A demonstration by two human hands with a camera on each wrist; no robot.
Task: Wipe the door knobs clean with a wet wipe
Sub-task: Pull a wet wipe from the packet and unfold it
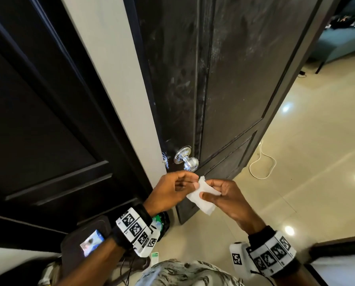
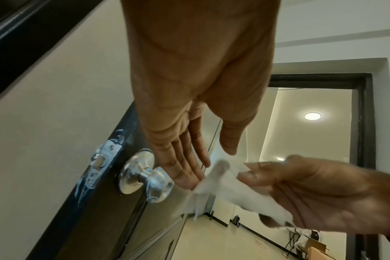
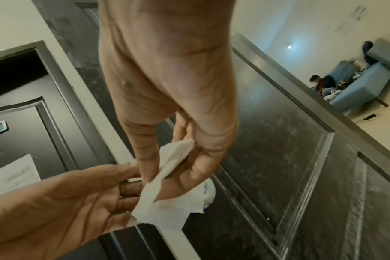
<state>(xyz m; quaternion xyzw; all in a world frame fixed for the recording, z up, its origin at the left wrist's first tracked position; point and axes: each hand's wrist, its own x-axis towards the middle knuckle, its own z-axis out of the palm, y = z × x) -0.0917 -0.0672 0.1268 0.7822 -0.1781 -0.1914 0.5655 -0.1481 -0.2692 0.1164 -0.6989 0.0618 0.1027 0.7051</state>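
A white wet wipe (image 1: 201, 196) is held between both hands just below the silver door knob (image 1: 188, 159), without touching it. The wipe is crumpled and partly folded, with its lower end hanging free beneath the fingers.

The right hand (image 1: 228, 198) is curled around the wipe: in the right wrist view the cloth is pinched between the thumb (image 3: 145, 158) and the bent forefinger, and it runs down across the fingertips. In the head view the right thumb lies over the middle of the wipe.

The left hand (image 1: 168, 191) meets the wipe's upper left edge. In the left wrist view its fingers (image 2: 183, 163) are nearly straight and lie close together, with their tips touching the cloth, while the thumb is set against the wipe's upper corner on the other side. Whether that corner is firmly gripped cannot be told, since the wipe is blurred there.

The knob is mounted near the edge of a dark, dusty door (image 1: 234, 89), which stands open. The latch plate (image 2: 102, 154) on the door's edge is surrounded by scratched paint. A white cable (image 1: 262, 164) lies on the glossy tiled floor (image 1: 317, 162) behind the door.
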